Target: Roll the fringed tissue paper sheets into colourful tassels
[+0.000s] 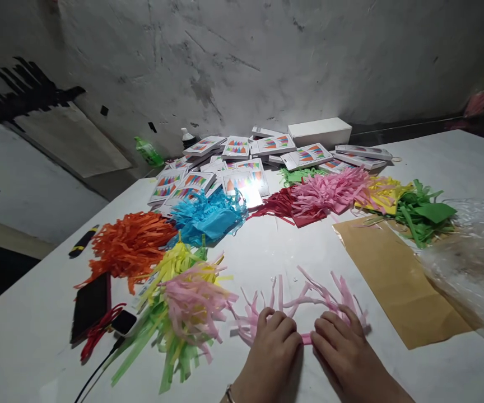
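A pink tissue-paper tassel lies on the white table in front of me, its rolled middle stretched between my hands. My left hand is closed on its left part, fingers curled over the paper. On the other side my right hand is closed on the right part. Loose pink strips fan out beyond both hands, away from me. My fingertips and the paper under them are hidden. Left of my hands rests a pile of pink, yellow and green fringed tassels.
Fringed paper heaps in orange, blue, pink and green arc around. Behind them are printed boxes and a white box. A phone is left; brown paper and clear plastic are right.
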A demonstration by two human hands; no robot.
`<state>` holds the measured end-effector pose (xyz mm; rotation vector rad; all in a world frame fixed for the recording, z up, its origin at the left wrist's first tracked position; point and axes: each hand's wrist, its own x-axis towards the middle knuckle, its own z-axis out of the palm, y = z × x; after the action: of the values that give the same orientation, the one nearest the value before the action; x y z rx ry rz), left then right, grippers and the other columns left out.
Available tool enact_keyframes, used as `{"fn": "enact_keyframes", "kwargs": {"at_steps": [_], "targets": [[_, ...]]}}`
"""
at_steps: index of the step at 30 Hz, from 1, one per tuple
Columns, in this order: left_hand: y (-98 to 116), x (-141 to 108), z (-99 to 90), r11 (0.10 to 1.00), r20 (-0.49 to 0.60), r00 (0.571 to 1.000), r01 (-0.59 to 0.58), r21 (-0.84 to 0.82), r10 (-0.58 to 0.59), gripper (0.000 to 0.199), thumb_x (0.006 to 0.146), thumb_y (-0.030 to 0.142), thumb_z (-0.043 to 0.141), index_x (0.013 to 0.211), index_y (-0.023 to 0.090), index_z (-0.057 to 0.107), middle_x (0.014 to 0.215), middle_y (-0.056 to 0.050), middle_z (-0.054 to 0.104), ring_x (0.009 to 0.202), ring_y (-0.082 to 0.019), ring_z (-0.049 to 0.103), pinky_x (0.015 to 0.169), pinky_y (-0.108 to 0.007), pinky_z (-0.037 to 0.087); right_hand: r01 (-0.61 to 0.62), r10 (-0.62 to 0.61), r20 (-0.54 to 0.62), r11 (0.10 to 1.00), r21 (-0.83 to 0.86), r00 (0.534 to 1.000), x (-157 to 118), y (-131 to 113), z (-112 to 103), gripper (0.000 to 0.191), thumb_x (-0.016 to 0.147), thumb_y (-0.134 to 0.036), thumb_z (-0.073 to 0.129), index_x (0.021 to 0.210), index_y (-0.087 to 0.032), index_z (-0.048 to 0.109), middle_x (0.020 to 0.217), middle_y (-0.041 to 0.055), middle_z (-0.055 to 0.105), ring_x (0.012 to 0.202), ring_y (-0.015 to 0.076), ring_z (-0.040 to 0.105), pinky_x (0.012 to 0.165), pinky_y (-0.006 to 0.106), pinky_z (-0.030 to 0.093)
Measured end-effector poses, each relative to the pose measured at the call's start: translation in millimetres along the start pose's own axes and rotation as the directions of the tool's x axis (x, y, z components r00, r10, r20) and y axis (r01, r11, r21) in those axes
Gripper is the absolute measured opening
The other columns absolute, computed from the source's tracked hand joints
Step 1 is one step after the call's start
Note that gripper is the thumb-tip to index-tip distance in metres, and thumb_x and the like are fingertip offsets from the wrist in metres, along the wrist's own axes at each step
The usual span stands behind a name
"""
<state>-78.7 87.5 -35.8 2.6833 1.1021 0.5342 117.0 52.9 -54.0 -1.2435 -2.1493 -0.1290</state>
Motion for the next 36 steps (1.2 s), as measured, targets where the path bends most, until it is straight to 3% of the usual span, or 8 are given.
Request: {"fn": "enact_keyframes", "kwargs": {"at_steps": [4,9,13,20,29,32,36], "targets": [[2,5,-3.3,0.995,0.064,0.995,0.084,-0.050,-0.081,0.012,0.085,0.011,0.065,0.081,0.020,0.059,0.087,0.002,0.065,0.087,-0.018,0.054,0.091,-0.040,0.034,0.056,-0.055,0.057,0.998,-0.027,0.997,7,-1,10,0.020,0.080,-0.005,0.054,0.075,-0.024,0.056,0.073,-0.0032,0.063,0.077,0.0184,0.060,0.098,0.042,0.040],[7,4,-7.2,0.977,0.080,0.983,0.176,-0.118,-0.167,0.014,0.088,0.008,0.060,0.083,0.020,0.061,0.091,0.001,0.066,0.089,-0.018,0.055,0.089,-0.040,0.037,0.001,-0.004,0.048,0.998,0.071,0.999,10,-2,13,0.019,0.083,-0.007,0.055,0.073,-0.024,0.055,0.074,-0.0051,0.064,0.074,0.0159,0.059,0.093,0.040,0.042],[9,5,-10.8,0.945,0.102,0.957,0.286,-0.157,-0.272,0.014,0.083,0.014,0.072,0.076,0.019,0.061,0.088,0.001,0.067,0.088,-0.019,0.056,0.084,-0.038,0.039,-0.065,0.060,0.036,0.987,0.147,0.998,3,4,3,0.022,0.088,-0.009,0.050,0.076,-0.025,0.059,0.075,-0.0052,0.065,0.075,0.0152,0.061,0.097,0.042,0.043],[2,-2,3.3,0.983,0.084,0.982,0.173,-0.056,-0.168,0.015,0.086,0.008,0.064,0.082,0.022,0.063,0.090,0.003,0.068,0.086,-0.018,0.057,0.084,-0.038,0.035,-0.089,0.094,-0.035,0.988,0.123,0.995,-22,18,-10,0.024,0.090,-0.014,0.048,0.092,-0.030,0.066,0.091,-0.0027,0.074,0.100,0.0213,0.068,0.113,0.052,0.038],[16,11,-3.1,0.959,0.136,0.950,0.273,0.079,-0.282,0.014,0.088,0.010,0.054,0.083,0.021,0.061,0.089,-0.002,0.064,0.085,-0.022,0.053,0.087,-0.043,0.035,-0.338,0.339,-0.111,0.941,0.025,0.934,-11,-4,-1,0.019,0.091,-0.016,0.048,0.082,-0.026,0.061,0.090,-0.0008,0.073,0.094,0.0209,0.067,0.119,0.054,0.022],[13,13,-6.3,0.978,0.110,0.972,0.201,0.057,-0.207,0.015,0.089,0.008,0.057,0.084,0.022,0.061,0.092,0.001,0.066,0.089,-0.019,0.055,0.092,-0.042,0.033,-0.307,0.308,-0.110,0.951,0.028,0.945,-11,-4,0,0.023,0.092,-0.014,0.044,0.085,-0.027,0.061,0.089,-0.0011,0.071,0.092,0.0194,0.066,0.119,0.051,0.020],[9,11,-6.1,0.995,0.093,0.995,-0.047,0.084,0.039,0.007,0.091,0.017,0.063,0.088,0.023,0.063,0.092,0.003,0.068,0.094,-0.018,0.056,0.102,-0.043,0.027,-0.139,0.142,-0.108,0.990,0.037,0.984,-11,-5,-1,0.032,0.088,-0.006,0.038,0.080,-0.026,0.061,0.078,-0.0024,0.067,0.090,0.0180,0.065,0.118,0.048,0.023]]}}
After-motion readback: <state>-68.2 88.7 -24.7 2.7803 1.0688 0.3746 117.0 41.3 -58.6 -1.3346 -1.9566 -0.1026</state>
